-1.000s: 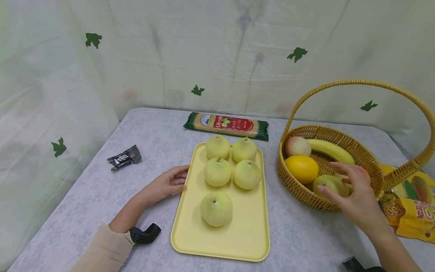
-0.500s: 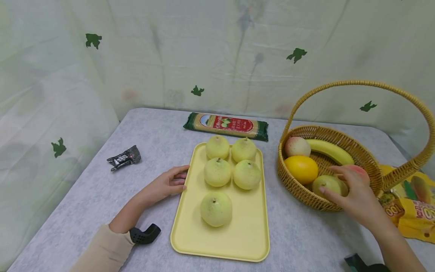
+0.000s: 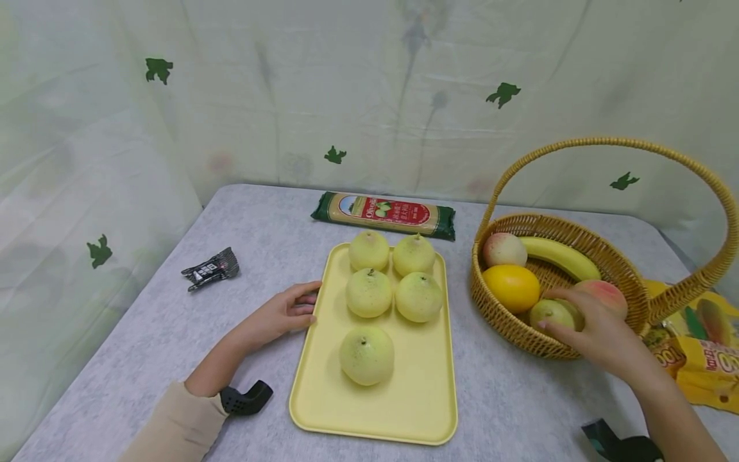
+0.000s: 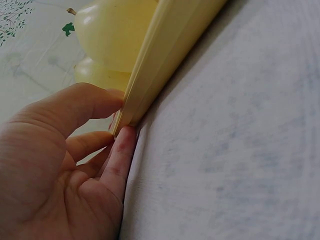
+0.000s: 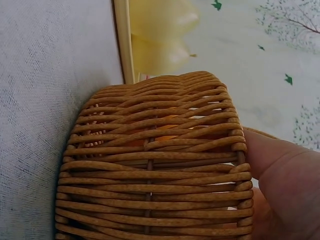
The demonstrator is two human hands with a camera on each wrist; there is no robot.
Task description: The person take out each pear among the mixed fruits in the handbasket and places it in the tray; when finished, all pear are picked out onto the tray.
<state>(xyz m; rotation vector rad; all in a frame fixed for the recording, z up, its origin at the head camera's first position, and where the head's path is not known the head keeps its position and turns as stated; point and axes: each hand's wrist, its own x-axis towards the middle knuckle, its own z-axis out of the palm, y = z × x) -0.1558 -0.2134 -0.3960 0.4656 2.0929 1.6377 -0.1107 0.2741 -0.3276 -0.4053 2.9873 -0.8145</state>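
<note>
In the head view my left hand [image 3: 287,309] rests at the left edge of a pale yellow tray [image 3: 424,404]. Its thumb and fingertips touch the rim, as the left wrist view also shows. Several yellow-green pears [image 3: 367,356] stand on the tray. My right hand [image 3: 606,330] reaches into a wicker basket [image 3: 496,314] and grips a green pear [image 3: 551,312] between thumb and fingers. A yellow lemon-like fruit [image 3: 512,289], a banana [image 3: 560,256] and two peaches lie around it, one peach [image 3: 606,296] behind the hand. The basket wall hides most of that hand in the right wrist view.
The basket's tall handle [image 3: 606,141] arches above the right hand. Yellow snack bags [image 3: 707,359] lie right of the basket. A pasta packet [image 3: 383,215] lies behind the tray, and a small black wrapped snack [image 3: 211,269] at the left. Curtains hang behind the table.
My right hand has lowered into the basket and closed its fingers and thumb around the green pear. The left hand and the tray have stayed in place.
</note>
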